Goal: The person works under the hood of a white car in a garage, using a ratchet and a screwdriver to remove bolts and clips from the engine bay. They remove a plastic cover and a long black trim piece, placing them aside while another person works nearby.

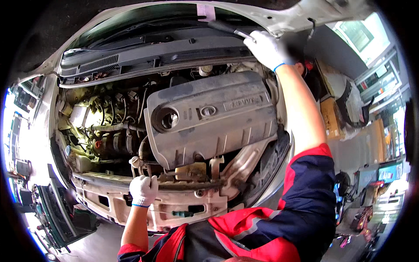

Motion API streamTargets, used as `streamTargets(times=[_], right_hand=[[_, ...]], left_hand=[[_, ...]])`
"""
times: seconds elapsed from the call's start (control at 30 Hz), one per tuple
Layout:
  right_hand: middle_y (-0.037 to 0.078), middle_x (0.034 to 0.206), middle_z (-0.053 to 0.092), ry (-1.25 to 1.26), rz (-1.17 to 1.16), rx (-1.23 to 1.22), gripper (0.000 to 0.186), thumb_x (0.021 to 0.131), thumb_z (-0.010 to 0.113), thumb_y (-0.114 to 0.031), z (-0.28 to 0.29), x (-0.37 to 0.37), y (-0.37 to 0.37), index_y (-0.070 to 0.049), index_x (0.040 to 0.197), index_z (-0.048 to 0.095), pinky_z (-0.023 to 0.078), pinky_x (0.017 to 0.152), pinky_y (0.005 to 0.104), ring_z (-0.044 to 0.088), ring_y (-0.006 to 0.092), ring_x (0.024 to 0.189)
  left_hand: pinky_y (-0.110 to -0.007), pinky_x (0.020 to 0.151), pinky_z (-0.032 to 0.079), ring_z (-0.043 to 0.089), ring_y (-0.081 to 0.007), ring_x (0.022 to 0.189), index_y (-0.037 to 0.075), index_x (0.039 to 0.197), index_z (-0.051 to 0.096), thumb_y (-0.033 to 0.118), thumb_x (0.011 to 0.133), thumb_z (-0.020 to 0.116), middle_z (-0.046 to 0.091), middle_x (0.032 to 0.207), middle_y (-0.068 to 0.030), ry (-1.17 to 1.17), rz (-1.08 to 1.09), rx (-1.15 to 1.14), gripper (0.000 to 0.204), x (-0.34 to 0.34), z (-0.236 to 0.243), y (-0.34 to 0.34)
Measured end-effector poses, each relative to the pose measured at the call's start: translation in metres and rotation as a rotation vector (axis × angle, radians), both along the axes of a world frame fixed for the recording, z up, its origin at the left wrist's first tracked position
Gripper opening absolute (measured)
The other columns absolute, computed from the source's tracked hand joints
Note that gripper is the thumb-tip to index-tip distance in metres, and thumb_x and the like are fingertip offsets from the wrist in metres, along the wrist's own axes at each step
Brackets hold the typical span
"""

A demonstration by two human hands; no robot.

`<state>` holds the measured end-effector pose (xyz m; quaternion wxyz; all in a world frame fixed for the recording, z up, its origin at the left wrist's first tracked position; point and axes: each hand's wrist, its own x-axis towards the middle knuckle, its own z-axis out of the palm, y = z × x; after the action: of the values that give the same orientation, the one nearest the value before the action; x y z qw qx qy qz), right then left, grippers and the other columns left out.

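Note:
My right hand (267,49), in a white knit glove, is raised at the far right corner of the engine bay, by the windshield base. It is closed on a slim tool (239,33) with a black end and a silver shaft, pointing left. My left hand (143,190), also gloved, rests with curled fingers at the upper edge of the front panel (168,210); what is inside those fingers is hidden. Between the two hands, a large grey plastic engine cover (209,118) with a round opening lies slightly askew over the engine. A screwdriver (182,214) with a dark green handle lies on the front panel.
Exposed hoses and engine parts (115,113) fill the bay's left side, lit brightly. The raised hood (305,15) hangs over the upper right. Cardboard boxes (330,118) stand beyond the right fender. A dark rack-like object (52,209) stands at the lower left.

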<state>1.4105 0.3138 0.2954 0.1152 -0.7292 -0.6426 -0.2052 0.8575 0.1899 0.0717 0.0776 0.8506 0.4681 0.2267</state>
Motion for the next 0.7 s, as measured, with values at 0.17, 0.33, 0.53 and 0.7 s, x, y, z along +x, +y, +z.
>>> streamTargets(times=[0.17, 0.33, 0.53, 0.7], right_hand=[[0.022, 0.1, 0.07, 0.204, -0.109, 0.054, 0.045, 0.094, 0.063, -0.05, -0.009, 0.084, 0.072, -0.006, 0.102, 0.067, 0.051, 0.087, 0.049, 0.066, 0.0409, 0.099], [0.021, 0.103, 0.068, 0.254, -0.086, 0.098, 0.043, 0.094, 0.063, -0.048, -0.05, 0.104, 0.097, -0.005, 0.1, 0.065, 0.049, 0.087, 0.0498, 0.063, 0.042, 0.101], [0.019, 0.098, 0.067, -0.046, 0.05, 0.028, 0.038, 0.095, 0.063, -0.044, -0.055, 0.121, 0.117, -0.006, 0.1, 0.064, 0.049, 0.084, 0.0517, 0.063, 0.0417, 0.097], [0.022, 0.106, 0.069, 0.131, -0.153, -0.001, 0.043, 0.099, 0.054, -0.047, -0.049, 0.12, 0.122, -0.005, 0.1, 0.065, 0.051, 0.088, 0.0515, 0.065, 0.042, 0.103]], left_hand=[[-0.048, 0.051, 0.04, 0.051, -0.0357, 0.053, 0.011, 0.053, 0.042, 0.01, 0.076, 0.075, 0.045, 0.055, -0.011, -0.032, 0.088, 0.056, 0.041, 0.013, 0.007, 0.011], [-0.047, 0.05, 0.039, 0.05, -0.0345, 0.054, 0.011, 0.054, 0.04, 0.008, 0.073, 0.075, 0.044, 0.057, -0.0102, 0.017, 0.099, -0.001, 0.039, 0.013, 0.001, 0.015], [-0.047, 0.051, 0.039, 0.049, -0.0348, 0.054, 0.011, 0.055, 0.039, 0.007, 0.073, 0.074, 0.043, 0.058, -0.0102, 0.032, 0.106, -0.043, 0.04, 0.016, -0.001, 0.016], [-0.048, 0.052, 0.039, 0.049, -0.0362, 0.055, 0.007, 0.056, 0.04, 0.008, 0.078, 0.072, 0.044, 0.059, -0.0134, 0.047, 0.127, -0.076, 0.039, 0.016, 0.004, 0.021]])
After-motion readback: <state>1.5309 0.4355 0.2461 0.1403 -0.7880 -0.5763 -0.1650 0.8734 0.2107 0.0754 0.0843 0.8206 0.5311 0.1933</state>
